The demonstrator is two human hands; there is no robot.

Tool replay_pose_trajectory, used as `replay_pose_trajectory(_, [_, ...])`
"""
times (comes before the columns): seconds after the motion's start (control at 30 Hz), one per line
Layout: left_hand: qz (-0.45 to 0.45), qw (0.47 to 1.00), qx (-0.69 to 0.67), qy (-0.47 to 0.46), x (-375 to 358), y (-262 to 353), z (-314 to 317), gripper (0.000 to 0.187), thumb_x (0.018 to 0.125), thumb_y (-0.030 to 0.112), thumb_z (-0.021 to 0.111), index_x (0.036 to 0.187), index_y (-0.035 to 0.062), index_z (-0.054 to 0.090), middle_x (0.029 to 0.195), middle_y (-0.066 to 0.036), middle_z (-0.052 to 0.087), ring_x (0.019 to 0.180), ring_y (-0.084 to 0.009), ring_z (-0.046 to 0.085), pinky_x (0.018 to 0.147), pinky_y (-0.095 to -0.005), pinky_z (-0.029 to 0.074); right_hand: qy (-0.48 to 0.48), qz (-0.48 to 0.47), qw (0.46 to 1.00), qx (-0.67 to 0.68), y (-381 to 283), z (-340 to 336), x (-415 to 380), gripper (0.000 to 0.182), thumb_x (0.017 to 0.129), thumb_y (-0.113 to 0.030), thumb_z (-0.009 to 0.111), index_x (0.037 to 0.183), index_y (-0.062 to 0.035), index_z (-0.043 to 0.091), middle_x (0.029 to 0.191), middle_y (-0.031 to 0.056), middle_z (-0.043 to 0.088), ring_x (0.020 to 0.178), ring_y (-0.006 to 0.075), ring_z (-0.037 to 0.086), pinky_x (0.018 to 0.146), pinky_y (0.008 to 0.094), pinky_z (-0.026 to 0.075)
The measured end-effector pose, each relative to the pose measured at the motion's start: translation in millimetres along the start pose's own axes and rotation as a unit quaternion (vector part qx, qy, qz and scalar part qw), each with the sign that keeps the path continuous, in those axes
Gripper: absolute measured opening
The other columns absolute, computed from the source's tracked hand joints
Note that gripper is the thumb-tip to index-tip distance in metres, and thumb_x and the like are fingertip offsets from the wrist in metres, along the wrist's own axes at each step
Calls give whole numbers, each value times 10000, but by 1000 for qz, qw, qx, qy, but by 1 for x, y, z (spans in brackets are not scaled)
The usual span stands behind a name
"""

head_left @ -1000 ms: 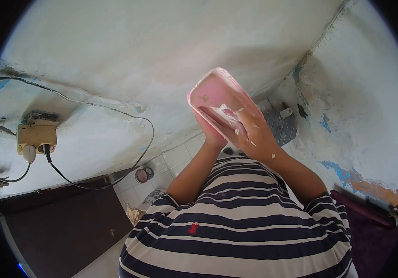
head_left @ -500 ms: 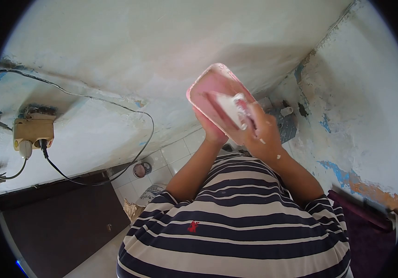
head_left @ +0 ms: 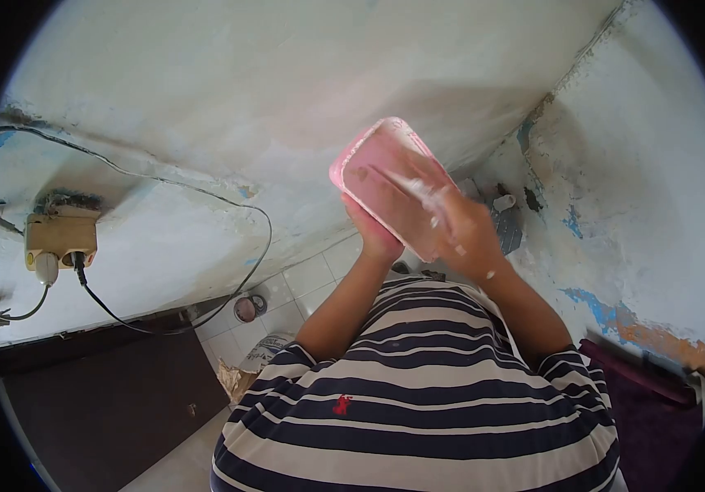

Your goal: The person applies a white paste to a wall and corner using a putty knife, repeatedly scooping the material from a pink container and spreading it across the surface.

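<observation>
Pink tray (head_left: 385, 184) sits upper centre of the frame, tilted, gripped from below by the left hand (head_left: 373, 234), fingers wrapped on its lower edge. Right hand (head_left: 459, 230) clamps a putty knife (head_left: 418, 190), now laid flat across the tray; half a second ago it was lifted with a white blob (blob now spread, so scraping goes on). Patchy wall (head_left: 229, 90) behind.

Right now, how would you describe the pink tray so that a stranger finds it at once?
Look at the white plastered wall, near its corner with the peeling wall. In front of it the left hand holds up a shallow pink rectangular plastic tray with rounded corners. It is the only pink thing, smeared with white paste.
</observation>
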State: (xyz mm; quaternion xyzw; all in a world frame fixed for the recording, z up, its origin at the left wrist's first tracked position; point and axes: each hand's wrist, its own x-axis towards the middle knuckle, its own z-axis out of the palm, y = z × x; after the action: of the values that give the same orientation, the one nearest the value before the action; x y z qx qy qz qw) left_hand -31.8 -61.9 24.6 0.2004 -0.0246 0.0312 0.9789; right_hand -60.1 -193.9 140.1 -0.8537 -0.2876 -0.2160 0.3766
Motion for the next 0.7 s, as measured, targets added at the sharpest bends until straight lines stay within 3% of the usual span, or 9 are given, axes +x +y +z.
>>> replay_pose_trajectory(0.07, [1,1000,-5,-11,-2,0,-3,848,967,757,240,1544,138,291,1529,-58,399,1401,-237,396,1146,-412,348,-23,152,986,64,2,-19,5,175,866,22,572,1040,7,588,820,246,613,736,465,610,616,440,486])
replay_pose_trajectory(0.2, [17,999,25,-18,3,1,1,862,962,765,231,1536,127,303,1523,-61,407,1388,-238,414,1148,-416,346,39,100,994,34,-4,-22,11,167,859,20,562,1023,-2,583,794,244,606,708,467,593,612,446,478])
replay_pose_trajectory(0.23, [13,1000,12,-10,3,0,5,869,960,768,230,1533,120,307,1519,-61,411,1382,-237,421,1148,-418,346,-12,128,992,8,3,-20,4,190,857,12,569,1047,0,578,791,254,610,728,469,603,621,447,481])
replay_pose_trajectory(0.33, [2,1000,14,-24,2,-3,4,868,962,765,232,1528,113,314,1520,-59,410,1384,-237,417,1146,-413,348,-44,181,982,41,0,-12,-5,218,858,9,578,1075,0,579,792,258,616,744,464,619,630,437,489])
replay_pose_trajectory(0.37, [4,1000,15,-23,2,-4,3,868,962,765,232,1528,113,314,1520,-59,410,1384,-237,417,1146,-413,348,-23,191,977,96,-4,-12,-5,225,863,9,578,1088,-1,575,794,262,610,744,460,626,628,429,490])
replay_pose_trajectory(0.47, [27,999,36,5,-1,-6,3,857,968,756,236,1528,113,314,1523,-59,406,1392,-237,405,1150,-409,343,12,174,983,54,-1,-17,-5,242,864,11,581,1105,3,566,791,265,605,739,456,631,627,421,490])
replay_pose_trajectory(0.6, [16,999,25,-35,2,-4,7,853,969,756,238,1531,119,312,1526,-62,400,1398,-236,395,1155,-407,333,-7,219,972,88,-16,-17,-6,196,874,-8,580,1070,2,571,798,266,606,751,472,621,628,419,492])
replay_pose_trajectory(0.67, [14,999,36,-35,0,-6,4,856,967,758,237,1533,119,308,1524,-62,401,1397,-237,394,1156,-408,332,3,90,995,51,-9,-8,-10,56,893,10,594,937,7,559,716,206,586,567,316,573,560,353,449])
replay_pose_trajectory(0.7, [1,999,11,-32,-2,-7,3,858,966,760,236,1536,123,306,1522,-62,402,1395,-240,395,1153,-410,337,-13,151,988,35,-17,-17,-5,79,888,5,580,966,2,564,729,231,581,614,365,626,566,373,459])
